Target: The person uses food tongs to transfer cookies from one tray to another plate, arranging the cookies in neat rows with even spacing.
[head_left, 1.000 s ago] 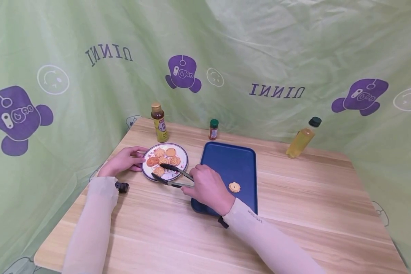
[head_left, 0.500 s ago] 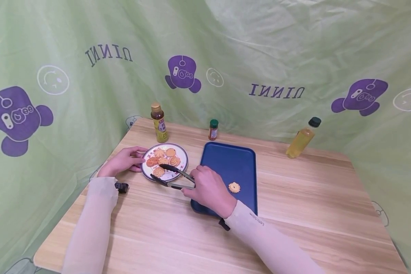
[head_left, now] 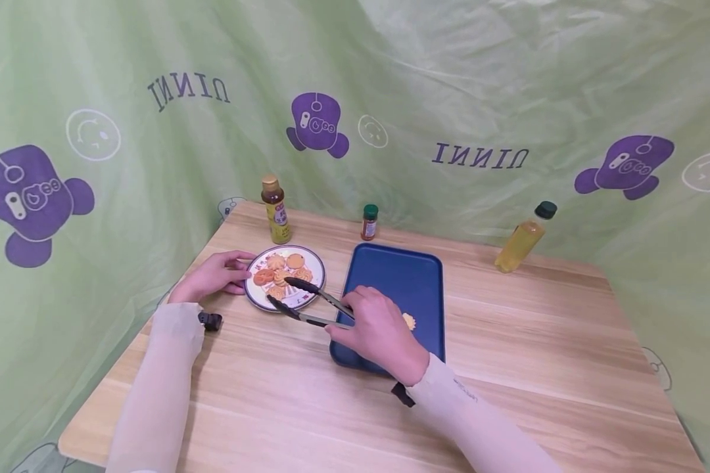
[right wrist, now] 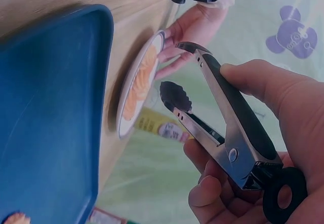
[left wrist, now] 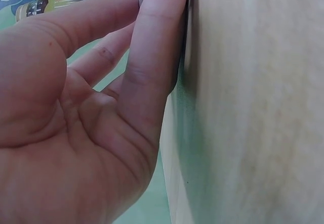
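Blue tray (head_left: 390, 276) holds one cookie (head_left: 409, 320) — plate (head_left: 315, 261) holds several.

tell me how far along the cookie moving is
Done: one cookie lies on the blue tray. In hand: the right hand grips the tongs, their tips open and empty over the plate, while the left hand steadies the plate's rim. Left: about five cookies on the plate are not yet moved.

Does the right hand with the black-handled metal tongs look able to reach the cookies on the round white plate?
Probably yes: the right hand holds the tongs open, tips over the plate, nothing between them and the cookies.
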Motion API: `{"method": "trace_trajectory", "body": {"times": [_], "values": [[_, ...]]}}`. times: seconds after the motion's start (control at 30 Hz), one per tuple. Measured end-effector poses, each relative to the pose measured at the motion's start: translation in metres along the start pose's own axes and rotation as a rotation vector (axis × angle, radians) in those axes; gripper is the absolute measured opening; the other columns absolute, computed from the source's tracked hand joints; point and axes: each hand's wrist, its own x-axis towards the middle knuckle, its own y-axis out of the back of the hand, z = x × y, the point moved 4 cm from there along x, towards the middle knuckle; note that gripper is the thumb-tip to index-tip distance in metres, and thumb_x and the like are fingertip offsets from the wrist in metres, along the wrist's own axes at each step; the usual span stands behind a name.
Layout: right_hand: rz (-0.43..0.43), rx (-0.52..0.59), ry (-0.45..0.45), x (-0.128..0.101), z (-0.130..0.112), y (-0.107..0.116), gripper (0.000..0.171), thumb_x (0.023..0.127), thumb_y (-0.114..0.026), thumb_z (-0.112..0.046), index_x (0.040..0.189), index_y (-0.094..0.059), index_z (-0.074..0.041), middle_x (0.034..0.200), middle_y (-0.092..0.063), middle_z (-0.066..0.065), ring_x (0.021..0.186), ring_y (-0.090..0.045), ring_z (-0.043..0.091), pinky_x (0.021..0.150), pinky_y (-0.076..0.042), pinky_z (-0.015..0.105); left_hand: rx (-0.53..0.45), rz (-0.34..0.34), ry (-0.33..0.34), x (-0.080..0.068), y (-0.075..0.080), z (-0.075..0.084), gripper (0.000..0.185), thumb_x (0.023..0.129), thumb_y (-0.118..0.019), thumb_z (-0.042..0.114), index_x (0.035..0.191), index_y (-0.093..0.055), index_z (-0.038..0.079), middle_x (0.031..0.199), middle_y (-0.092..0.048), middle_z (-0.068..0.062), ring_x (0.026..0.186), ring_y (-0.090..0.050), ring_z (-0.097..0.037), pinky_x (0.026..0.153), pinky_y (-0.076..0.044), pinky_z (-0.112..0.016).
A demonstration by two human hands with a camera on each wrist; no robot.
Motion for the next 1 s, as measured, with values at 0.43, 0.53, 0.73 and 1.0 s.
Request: {"method": "trace_trajectory", "body": {"times": [0.43, 0.53, 0.73, 1.0], "values": [[0.088, -0.017, -0.096, -0.043, 0.035, 0.033, 0.043, 0.085, -0.099, -0.038, 0.108, -0.084, -0.006, 0.091, -0.073, 0.001, 0.081, -0.059, 0.016, 0.065, -0.054, 0.027, 0.01, -0.012, 0.019, 0.001, 0.002, -0.001, 0.062, 0.116, -0.059, 0.008, 0.173, -0.036, 0.002, 0.145, -0.052, -0.027, 0.092, -0.076, -0.015, 0.084, -0.074, -0.031], [0.106, -0.043, -0.122, -0.059, 0.045, 0.038, 0.043, 0.085, -0.098, -0.038, 0.109, -0.084, -0.005, 0.095, -0.076, 0.003, 0.083, -0.064, 0.017, 0.068, -0.06, 0.031, 0.001, -0.02, 0.018, 0.002, 0.001, 0.0, 0.062, 0.116, -0.059, 0.008, 0.173, -0.036, 0.002, 0.145, -0.052, -0.027, 0.093, -0.075, -0.014, 0.084, -0.074, -0.03], [0.106, -0.051, -0.236, -0.089, 0.067, 0.052, 0.041, 0.086, -0.097, -0.035, 0.111, -0.083, -0.005, 0.098, -0.077, 0.005, 0.085, -0.068, 0.017, 0.07, -0.063, 0.035, 0.006, -0.015, 0.01, 0.003, -0.001, 0.003, 0.061, 0.116, -0.06, 0.009, 0.172, -0.037, 0.002, 0.146, -0.052, -0.028, 0.092, -0.075, -0.014, 0.084, -0.074, -0.03], [0.075, -0.049, -0.37, -0.124, 0.089, 0.062, 0.041, 0.087, -0.096, -0.037, 0.112, -0.083, -0.008, 0.093, -0.071, 0.0, 0.074, -0.053, 0.01, 0.061, -0.046, 0.026, 0.033, -0.014, 0.016, -0.004, 0.001, 0.001, 0.062, 0.116, -0.06, 0.01, 0.173, -0.037, 0.002, 0.146, -0.052, -0.029, 0.094, -0.075, -0.015, 0.085, -0.074, -0.03]]}}
